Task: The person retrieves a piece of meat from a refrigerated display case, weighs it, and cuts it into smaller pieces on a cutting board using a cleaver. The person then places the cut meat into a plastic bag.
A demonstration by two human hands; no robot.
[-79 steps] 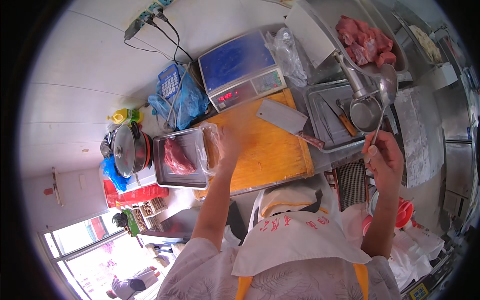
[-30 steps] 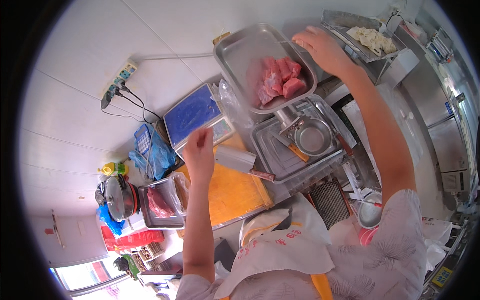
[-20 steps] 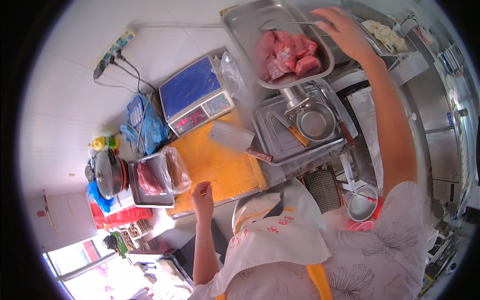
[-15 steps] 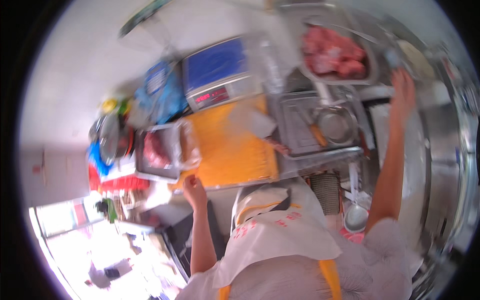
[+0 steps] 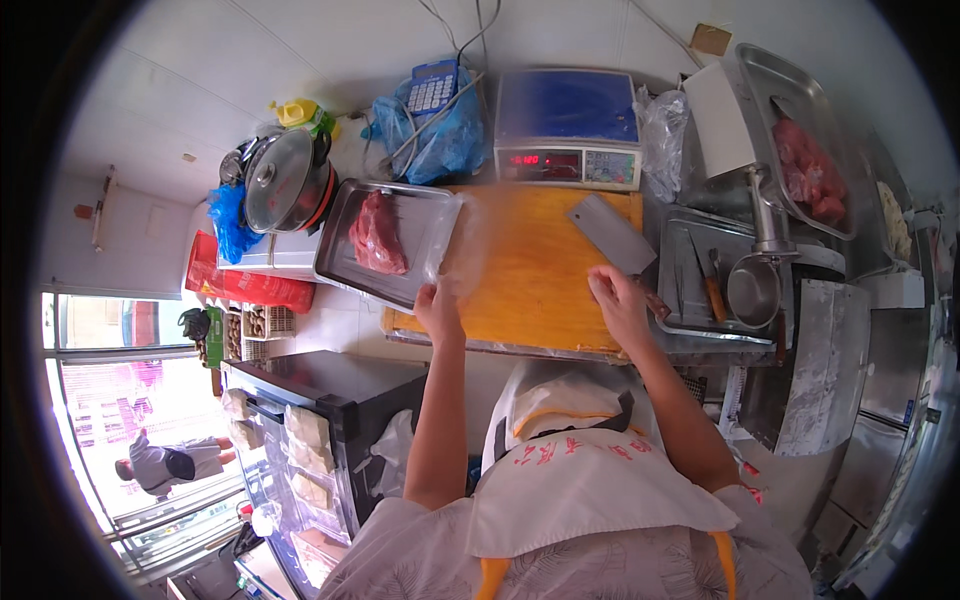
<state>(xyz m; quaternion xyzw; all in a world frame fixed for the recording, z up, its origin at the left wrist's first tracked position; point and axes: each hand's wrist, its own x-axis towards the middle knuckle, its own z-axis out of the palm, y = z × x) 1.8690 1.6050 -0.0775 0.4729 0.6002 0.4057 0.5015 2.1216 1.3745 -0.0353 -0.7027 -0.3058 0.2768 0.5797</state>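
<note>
My left hand (image 5: 438, 312) is closed on the edge of a clear plastic bag (image 5: 468, 238), which is blurred and reaches over the yellow cutting board (image 5: 540, 290). Beside that hand lies a metal tray (image 5: 425, 205) with a piece of raw red meat (image 5: 378, 235) in it. Over the board's right part, my right hand (image 5: 618, 298) has its fingers curled together, with nothing visible in them. Just beyond it rests a cleaver (image 5: 610, 230), its blade on the board and its handle toward the right edge, close to my right hand.
Behind the board stands a blue-topped scale (image 5: 566, 110). A meat grinder (image 5: 765, 215) and a tray (image 5: 665, 222) with knives and a metal pan (image 5: 754, 292) are on the right. Farther back sits a meat tray (image 5: 762, 75). A lidded pot (image 5: 287, 185) stands left.
My right hand has come from the far right, near the meat tray, to the board by the cleaver. My left hand now holds the plastic bag. The view has shifted.
</note>
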